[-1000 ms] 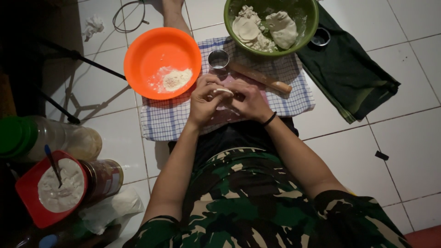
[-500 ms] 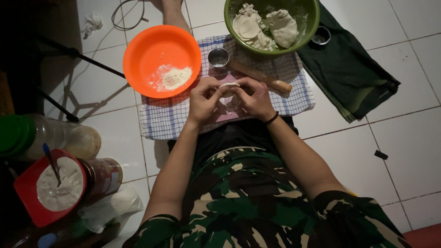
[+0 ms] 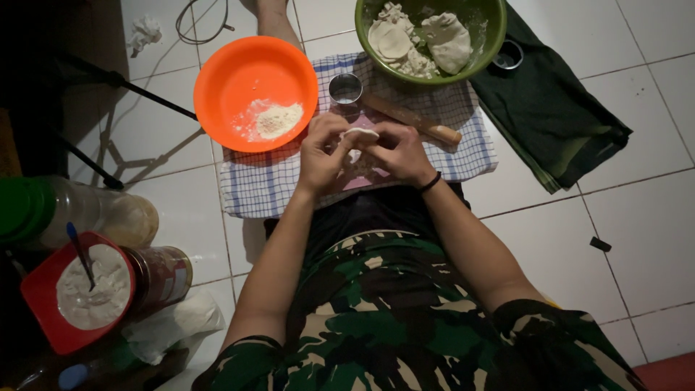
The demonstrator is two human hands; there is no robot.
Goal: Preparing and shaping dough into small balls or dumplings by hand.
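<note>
Both hands meet over a checked cloth [image 3: 260, 185] spread on the tiled floor. Left hand [image 3: 323, 150] and right hand [image 3: 400, 152] pinch a small pale piece of dough [image 3: 360, 133] between their fingertips, each closed on one edge of it, so it sits raised between the two thumbs. Just beyond the hands lie a wooden rolling pin [image 3: 413, 119] and a small round metal cutter [image 3: 345, 88]. Farther out past the right hand stands a green bowl [image 3: 478, 54] with dough pieces in it; past the left hand, an orange bowl [image 3: 232, 80] holds a little flour. Well apart on the left-hand side stand a red tub [image 3: 40, 304] of white filling and clear jars [image 3: 108, 217].
</note>
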